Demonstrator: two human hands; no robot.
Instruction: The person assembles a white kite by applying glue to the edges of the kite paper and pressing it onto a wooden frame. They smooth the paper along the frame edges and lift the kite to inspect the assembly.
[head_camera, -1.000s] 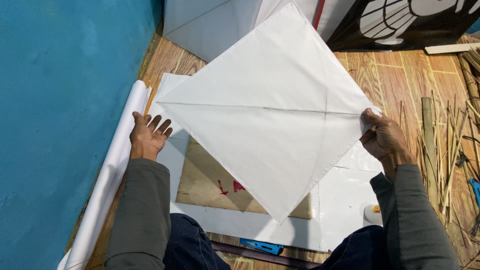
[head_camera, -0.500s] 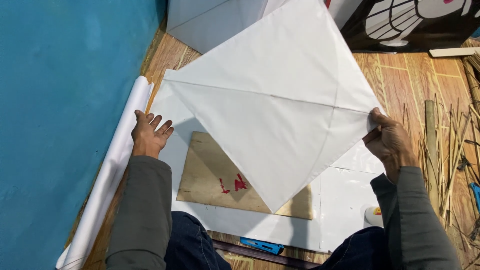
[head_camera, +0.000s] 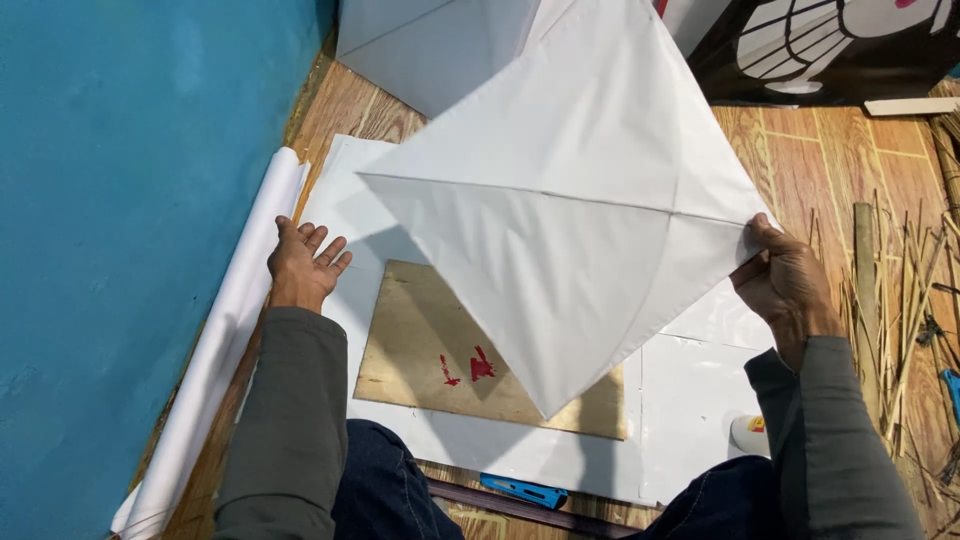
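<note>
White kite (head_camera: 570, 250), top corner cut off

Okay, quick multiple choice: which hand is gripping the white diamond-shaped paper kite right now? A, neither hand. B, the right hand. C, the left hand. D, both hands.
B: the right hand pinches the side corner of the white diamond-shaped paper kite, while the left hand rests open and flat on the white sheet on the floor, apart from the kite.

kite (head_camera: 570, 200) above board (head_camera: 420, 350) — paper roll (head_camera: 225, 330) left | sticks (head_camera: 900, 290) right
</note>
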